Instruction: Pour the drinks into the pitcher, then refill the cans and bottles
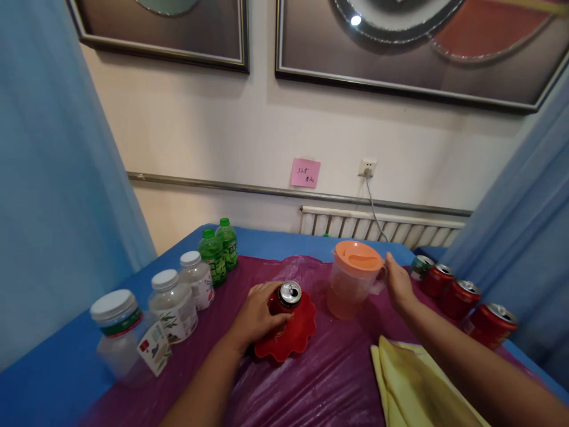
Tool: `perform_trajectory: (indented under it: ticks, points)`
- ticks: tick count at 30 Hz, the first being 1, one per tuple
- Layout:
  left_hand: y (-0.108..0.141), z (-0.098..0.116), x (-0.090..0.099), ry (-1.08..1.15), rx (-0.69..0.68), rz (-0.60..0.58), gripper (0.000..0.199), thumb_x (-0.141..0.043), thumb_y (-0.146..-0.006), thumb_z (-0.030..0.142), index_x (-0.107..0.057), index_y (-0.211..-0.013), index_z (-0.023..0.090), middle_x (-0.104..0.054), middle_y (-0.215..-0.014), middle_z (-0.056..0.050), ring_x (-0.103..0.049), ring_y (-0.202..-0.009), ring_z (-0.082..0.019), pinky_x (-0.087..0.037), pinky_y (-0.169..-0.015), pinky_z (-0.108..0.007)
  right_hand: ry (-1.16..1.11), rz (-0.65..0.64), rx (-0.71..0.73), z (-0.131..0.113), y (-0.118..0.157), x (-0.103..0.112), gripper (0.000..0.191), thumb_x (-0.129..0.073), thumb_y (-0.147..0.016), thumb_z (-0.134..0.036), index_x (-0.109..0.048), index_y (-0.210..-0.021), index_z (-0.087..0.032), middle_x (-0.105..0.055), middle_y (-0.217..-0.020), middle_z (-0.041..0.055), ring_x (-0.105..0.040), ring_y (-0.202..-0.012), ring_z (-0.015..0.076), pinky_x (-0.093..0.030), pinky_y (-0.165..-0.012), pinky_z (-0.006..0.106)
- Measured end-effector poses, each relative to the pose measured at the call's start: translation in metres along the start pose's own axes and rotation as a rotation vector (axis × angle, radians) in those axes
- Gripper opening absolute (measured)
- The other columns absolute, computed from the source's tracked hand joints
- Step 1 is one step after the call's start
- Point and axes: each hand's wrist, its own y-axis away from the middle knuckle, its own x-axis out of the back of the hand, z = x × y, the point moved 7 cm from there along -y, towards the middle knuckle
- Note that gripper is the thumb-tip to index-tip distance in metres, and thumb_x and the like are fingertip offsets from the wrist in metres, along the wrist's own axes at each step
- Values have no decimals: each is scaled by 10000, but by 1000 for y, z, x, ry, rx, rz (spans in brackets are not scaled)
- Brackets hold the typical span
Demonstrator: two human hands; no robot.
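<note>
The left hand (pixel 258 314) had its fingers and thumb wrapped snugly around an opened red drink can (pixel 290 295), which stood at the scalloped red dish (pixel 284 349). The right hand (pixel 399 281) was at the handle of the orange-lidded plastic pitcher (pixel 349 293), just right of that dish, though I couldn't tell whether its partly hidden fingers had closed.

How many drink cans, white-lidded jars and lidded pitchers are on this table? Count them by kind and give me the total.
Drink cans: 5
White-lidded jars: 3
Lidded pitcher: 1
Total: 9
</note>
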Motion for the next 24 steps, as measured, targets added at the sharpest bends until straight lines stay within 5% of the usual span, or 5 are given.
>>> perform_trajectory:
  ticks: [5, 8, 12, 16, 24]
  points:
    - [-2, 2, 5, -20, 25, 12, 668, -858, -664, 432, -647, -1273, 255, -710, -1275, -79, -617, -1191, -348, -442, -1045, -501, -25, 295, 59, -5, 33, 39, 500, -558, -790, -674, -554, -992, -217, -622, -1036, 67, -588, -1007, 239, -472, -903, 384]
    - [-3, 3, 6, -17, 40, 9, 652, -853, -665, 419, -654, -1261, 244, -713, -1264, -76, -618, -1186, -344, -452, -1043, -487, -102, 209, 163, -15, 78, 36, 442, -669, -795, -526, -549, -1097, -227, -597, -1181, 93, -587, -1127, 249, -460, -989, 410]
    - [-3, 3, 4, 1, 65, -2, 699, -856, -665, 401, -622, -1302, 232, -694, -1288, -87, -608, -1208, -338, -450, -1061, -483, -40, -160, 286, -37, 140, -8, 275, -654, -878, -356, -606, -1126, -245, -622, -1236, 111, -586, -1188, 267, -471, -1015, 439]
    - [-1, 1, 2, 59, 93, 14, 811, -846, -665, 386, -532, -1394, 216, -637, -1376, -121, -589, -1262, -330, -457, -1081, -478, 95, -481, 244, -51, 172, -73, 421, -707, -826, -328, -616, -1233, -266, -645, -1299, 94, -592, -1223, 292, -453, -1064, 482]
    - [-6, -6, -3, 131, 39, -16, 882, -812, -648, 471, -486, -1422, 199, -617, -1424, -150, -601, -1282, -355, -442, -1129, -512, 225, -637, 116, -67, 166, -162, 782, -876, -630, -367, -565, -1343, -286, -672, -1301, 75, -607, -1211, 336, -434, -1051, 524]
